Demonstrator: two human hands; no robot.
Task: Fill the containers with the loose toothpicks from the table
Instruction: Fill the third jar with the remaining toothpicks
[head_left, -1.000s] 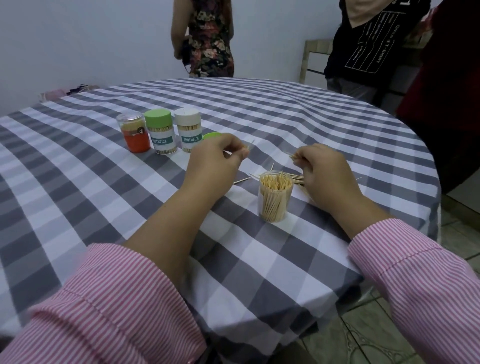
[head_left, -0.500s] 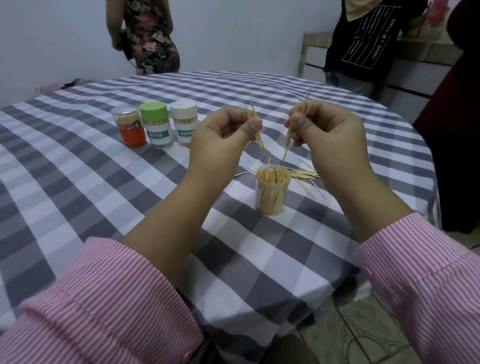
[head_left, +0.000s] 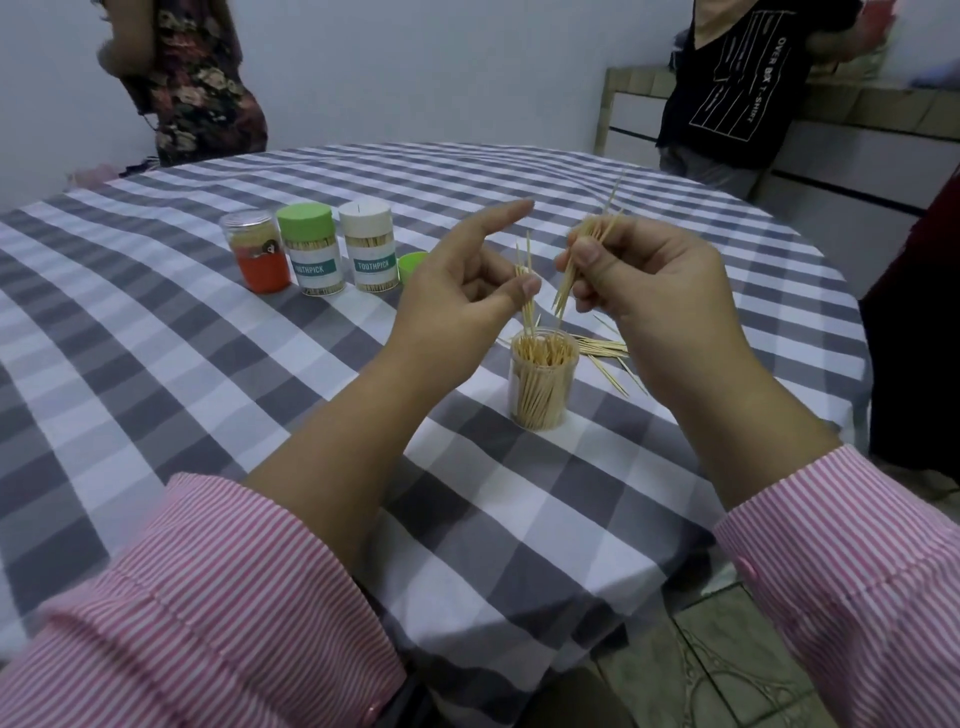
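The left hand's fingers (head_left: 527, 286) are pinching a few toothpicks between thumb and a curled finger, tips pointing down, while the index finger is sticking out straight and free. The right hand's fingers (head_left: 584, 257) are curling round a thicker bunch of toothpicks (head_left: 582, 260), tilted, its lower ends aiming toward the jar below. Half a second ago both hands were raised well above the jar with their toothpicks held steeper and apart; now the left hand (head_left: 457, 301) has dropped, so its toothpicks (head_left: 525, 291) are hanging just over the mouth of the open clear container (head_left: 543, 384), and the right hand (head_left: 654, 291) is closing in beside it. A second ago both hands were down at the tabletop gathering.

That shift suggests the gathering is over and the loading is beginning: the left-hand picks look about to go in first, with the bunch following. The container is standing upright on the checked tabletop (head_left: 260, 415) and is already looking nearly full, so fitting more may take some nudging.

Loose toothpicks (head_left: 605, 351) are lying just behind and right of the jar, waiting. Further back, three capped containers (head_left: 311, 249) are standing in a row, with a loose green lid (head_left: 411, 264) beside them. Two people are standing beyond the tabletop.
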